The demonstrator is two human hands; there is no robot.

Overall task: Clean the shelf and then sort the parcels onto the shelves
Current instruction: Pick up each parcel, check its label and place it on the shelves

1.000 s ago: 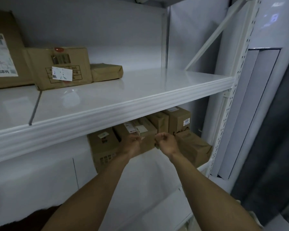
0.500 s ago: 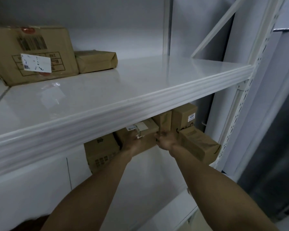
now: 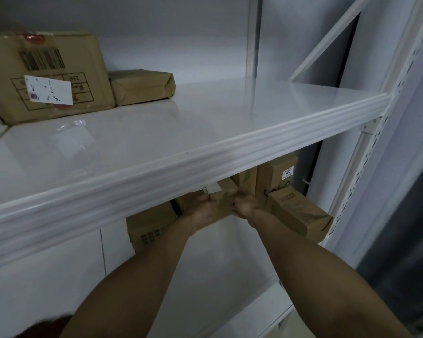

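— Where is the box (image 3: pixel 226 195) seen?
— On the lower shelf (image 3: pixel 230 252), among other boxes (image 3: pixel 298 215), far under the upper shelf (image 3: pixel 205 152).
— And the fingers?
— It is gripped by the left hand (image 3: pixel 203 209) and right hand (image 3: pixel 246 206), fingers curled round its edges.

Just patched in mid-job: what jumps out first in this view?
Both arms reach under the broad, glossy white upper shelf, where the left hand and right hand hold a cardboard parcel among other boxes on the lower level. On the upper shelf, at far left, a large barcoded parcel with a white label sits beside a small paper-wrapped parcel.
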